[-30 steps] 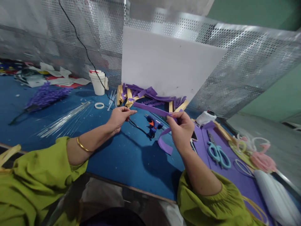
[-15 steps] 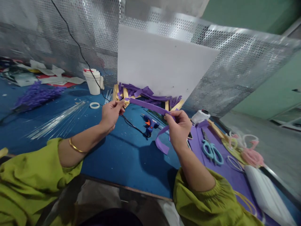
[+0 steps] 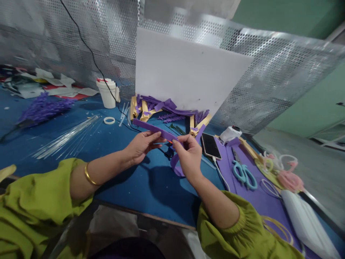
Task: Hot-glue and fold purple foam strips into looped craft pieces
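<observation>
A long purple strip (image 3: 148,126), of felt or paper, stretches between my two hands above the blue table. My left hand (image 3: 142,145) pinches its lower edge partway along, and the strip's free end sticks out to the left past the fingers. My right hand (image 3: 190,156) grips the strip further along with thumb and fingertips. From there the tail curls down below the right hand. Behind the hands lies the blue glue gun (image 3: 169,152), mostly hidden, with a bit of its orange trigger showing.
Yellow-wrapped purple flower bunches (image 3: 145,111) lie before a white board (image 3: 185,68). Rightward are a phone (image 3: 211,145) on a cable and blue scissors (image 3: 244,174) on purple sheets. Leftward are a tape roll (image 3: 109,120), a white cup (image 3: 106,94), clear sticks (image 3: 67,138) and purple flowers (image 3: 45,108).
My left hand has moved right and nearer along the strip, leaving its end free. My right hand has shifted left and slightly down, uncovering the phone. The hands are closer together.
</observation>
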`<state>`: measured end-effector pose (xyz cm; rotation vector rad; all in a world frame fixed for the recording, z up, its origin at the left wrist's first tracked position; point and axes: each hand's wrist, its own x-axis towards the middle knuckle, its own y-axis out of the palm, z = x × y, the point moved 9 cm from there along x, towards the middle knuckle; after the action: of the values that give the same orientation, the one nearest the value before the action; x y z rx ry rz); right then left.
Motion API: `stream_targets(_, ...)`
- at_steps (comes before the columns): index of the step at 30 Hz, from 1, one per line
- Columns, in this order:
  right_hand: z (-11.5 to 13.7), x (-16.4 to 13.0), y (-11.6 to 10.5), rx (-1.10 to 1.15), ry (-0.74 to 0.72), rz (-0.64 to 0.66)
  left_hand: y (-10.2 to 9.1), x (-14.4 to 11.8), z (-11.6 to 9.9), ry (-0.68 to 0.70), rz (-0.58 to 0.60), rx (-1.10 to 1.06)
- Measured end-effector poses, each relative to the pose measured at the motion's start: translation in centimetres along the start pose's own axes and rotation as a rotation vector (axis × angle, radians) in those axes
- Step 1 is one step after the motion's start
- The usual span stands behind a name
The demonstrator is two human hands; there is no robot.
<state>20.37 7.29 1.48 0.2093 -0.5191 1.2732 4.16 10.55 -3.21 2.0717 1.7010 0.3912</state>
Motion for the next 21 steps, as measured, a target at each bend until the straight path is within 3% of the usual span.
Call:
stream_targets(6,2.1,-2.0,3.1,-0.161,-0.222,0.301,-0.8,0.6,-0.1,-0.031,-0.034,-0.144)
stream_targets(8,2.6,-2.1,2.9,-0.198,-0.283,0.285,-0.6,0.6,-0.1,-0.025,-0.009,-0.165)
stream_targets(15,2.4,-1.8,2.5,-0.257,-0.295,0.224,0.1,0.1,0.0,0.007,0.016,-0.107)
stream_targets(21,2.4,-1.7,2.1,-0.260,-0.299,0.190,-1.1,0.5,-0.8,0.076,-0.055,-0.091)
